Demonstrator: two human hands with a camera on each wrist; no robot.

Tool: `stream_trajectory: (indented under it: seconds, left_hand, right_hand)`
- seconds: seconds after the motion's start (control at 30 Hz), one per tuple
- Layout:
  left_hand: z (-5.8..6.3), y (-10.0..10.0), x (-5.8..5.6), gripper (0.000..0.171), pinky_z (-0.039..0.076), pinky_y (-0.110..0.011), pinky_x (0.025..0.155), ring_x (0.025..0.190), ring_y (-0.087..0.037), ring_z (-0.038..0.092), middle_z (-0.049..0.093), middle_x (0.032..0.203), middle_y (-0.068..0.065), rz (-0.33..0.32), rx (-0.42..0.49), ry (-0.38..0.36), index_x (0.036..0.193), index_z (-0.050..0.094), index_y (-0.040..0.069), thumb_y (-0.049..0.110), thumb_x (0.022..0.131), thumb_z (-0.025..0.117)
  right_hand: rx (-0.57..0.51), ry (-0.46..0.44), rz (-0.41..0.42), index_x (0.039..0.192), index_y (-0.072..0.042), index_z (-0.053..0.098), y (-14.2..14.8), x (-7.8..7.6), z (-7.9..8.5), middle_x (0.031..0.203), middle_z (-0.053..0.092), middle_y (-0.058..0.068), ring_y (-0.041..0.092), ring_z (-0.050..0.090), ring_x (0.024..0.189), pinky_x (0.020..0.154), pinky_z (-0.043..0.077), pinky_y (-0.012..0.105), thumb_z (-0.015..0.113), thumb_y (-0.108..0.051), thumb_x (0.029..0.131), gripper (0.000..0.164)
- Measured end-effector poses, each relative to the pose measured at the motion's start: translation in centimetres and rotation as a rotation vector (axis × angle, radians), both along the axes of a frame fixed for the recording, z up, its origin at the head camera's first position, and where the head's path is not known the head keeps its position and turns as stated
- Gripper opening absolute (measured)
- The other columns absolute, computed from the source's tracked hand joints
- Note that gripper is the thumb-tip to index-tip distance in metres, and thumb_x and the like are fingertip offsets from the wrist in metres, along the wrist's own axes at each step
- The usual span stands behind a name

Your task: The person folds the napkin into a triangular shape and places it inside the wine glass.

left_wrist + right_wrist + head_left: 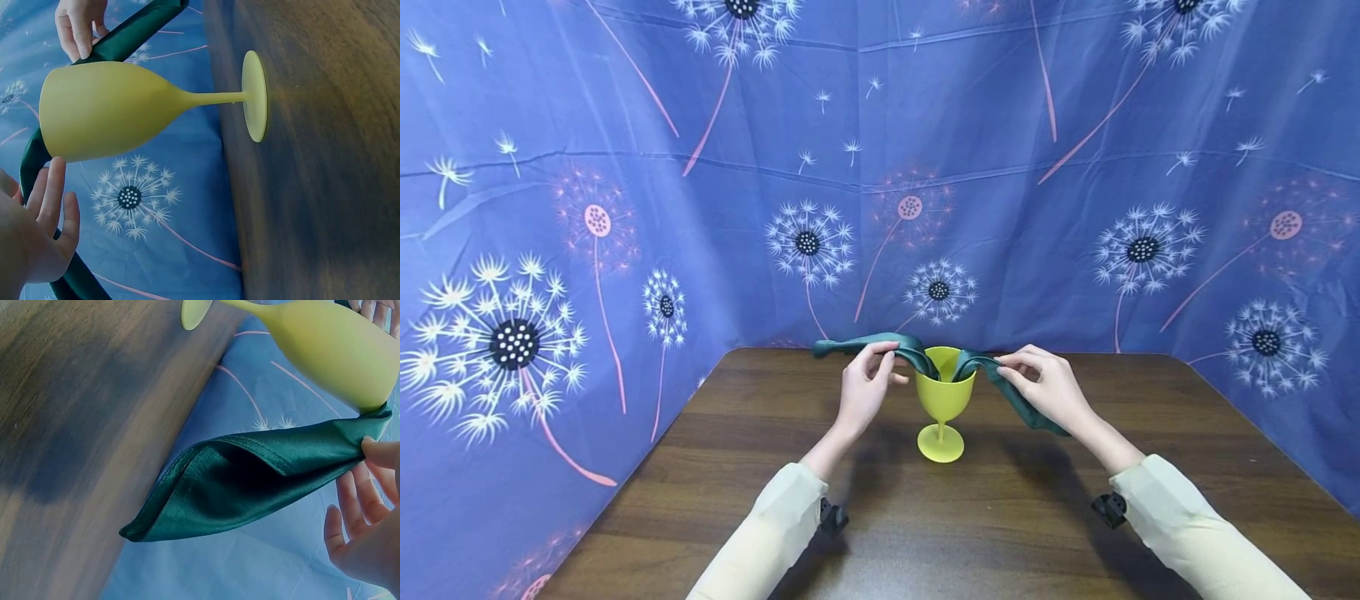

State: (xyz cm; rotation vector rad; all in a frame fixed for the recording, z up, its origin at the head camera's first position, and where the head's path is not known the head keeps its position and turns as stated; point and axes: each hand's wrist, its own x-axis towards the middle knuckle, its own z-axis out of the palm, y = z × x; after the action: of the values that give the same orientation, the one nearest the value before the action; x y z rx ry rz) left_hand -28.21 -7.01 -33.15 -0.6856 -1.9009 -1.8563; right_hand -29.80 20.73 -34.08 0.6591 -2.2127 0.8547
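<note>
A yellow goblet (942,404) stands upright on the table, between the two hands. A dark green, satiny cloth napkin (850,343), folded into a long strip, dips into its bowl and comes out over the rim on both sides. My left hand (863,385) pinches the left length close to the rim, other fingers loosely extended beside the goblet. On the other side, my right hand (1047,385) pinches the right length between thumb and fingers. That end of the napkin (231,494) hangs down, its folds gaping, in the right wrist view. The part inside the bowl is mostly hidden.
The brown wooden table (925,533) reaches back to a blue cloth backdrop (865,125) with a dandelion print. Black wrist devices (832,517) sit at both cream sleeves (1180,517).
</note>
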Motion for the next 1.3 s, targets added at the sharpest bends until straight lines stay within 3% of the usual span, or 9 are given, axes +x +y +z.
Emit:
stream_trajectory:
  seconds: [0.2, 0.33, 0.53, 0.73, 1.0, 1.3]
  left_hand:
    - [0.0, 0.1, 0.1, 0.024, 0.052, -0.019, 0.066, 0.077, -0.048, 0.064, 0.067, 0.095, -0.030, 0.047, -0.039, 0.032, 0.114, 0.056, -0.011, 0.000, 0.094, 0.052]
    - [-0.1, 0.3, 0.2, 0.028, 0.056, -0.030, 0.072, 0.079, -0.045, 0.066, 0.067, 0.095, -0.029, 0.037, -0.059, 0.041, 0.118, 0.055, -0.010, 0.000, 0.092, 0.055]
    - [-0.3, 0.9, 0.8, 0.047, 0.053, -0.048, 0.082, 0.092, -0.041, 0.065, 0.065, 0.107, -0.027, 0.013, -0.183, 0.077, 0.129, 0.052, -0.002, 0.005, 0.085, 0.067]
    - [-0.5, 1.5, 0.8, 0.055, 0.052, -0.045, 0.087, 0.099, -0.038, 0.064, 0.062, 0.114, -0.025, 0.024, -0.245, 0.094, 0.129, 0.052, 0.002, 0.004, 0.079, 0.073]
    - [0.1, 1.6, 0.6, 0.053, 0.051, -0.047, 0.087, 0.099, -0.041, 0.063, 0.063, 0.111, -0.028, 0.028, -0.233, 0.089, 0.127, 0.052, -0.004, 0.003, 0.079, 0.073]
    - [-0.2, 1.6, -0.2, 0.053, 0.050, -0.049, 0.088, 0.101, -0.044, 0.062, 0.060, 0.115, -0.029, 0.029, -0.240, 0.072, 0.128, 0.050, -0.005, 0.003, 0.080, 0.072]
  right_hand:
    - [0.004, -0.003, 0.005, 0.094, -0.009, 0.073, 0.0, 0.0, 0.0, 0.074, 0.062, -0.003, 0.002, 0.052, 0.061, 0.055, 0.042, 0.014, 0.072, -0.006, 0.081, 0.013]
    - [-0.001, -0.001, 0.002, 0.093, -0.009, 0.073, 0.0, -0.1, -0.2, 0.074, 0.062, -0.004, 0.002, 0.053, 0.061, 0.056, 0.041, 0.013, 0.072, -0.006, 0.081, 0.013]
    - [0.004, -0.007, -0.003, 0.094, -0.010, 0.072, 0.1, -0.2, -0.5, 0.075, 0.063, -0.004, 0.002, 0.053, 0.064, 0.058, 0.044, 0.015, 0.072, -0.007, 0.081, 0.013]
    - [0.000, -0.021, 0.002, 0.094, -0.009, 0.072, 0.0, -0.2, -0.5, 0.075, 0.063, -0.003, 0.002, 0.054, 0.064, 0.058, 0.045, 0.016, 0.072, -0.007, 0.081, 0.014]
    - [0.007, -0.027, -0.008, 0.094, -0.006, 0.071, -0.7, -0.7, -0.3, 0.076, 0.064, 0.001, 0.006, 0.055, 0.065, 0.059, 0.047, 0.020, 0.071, -0.006, 0.081, 0.012]
    - [0.017, -0.033, -0.027, 0.095, -0.006, 0.072, -0.7, -1.6, -0.4, 0.077, 0.065, 0.001, 0.012, 0.058, 0.066, 0.059, 0.047, 0.020, 0.071, -0.006, 0.081, 0.013]
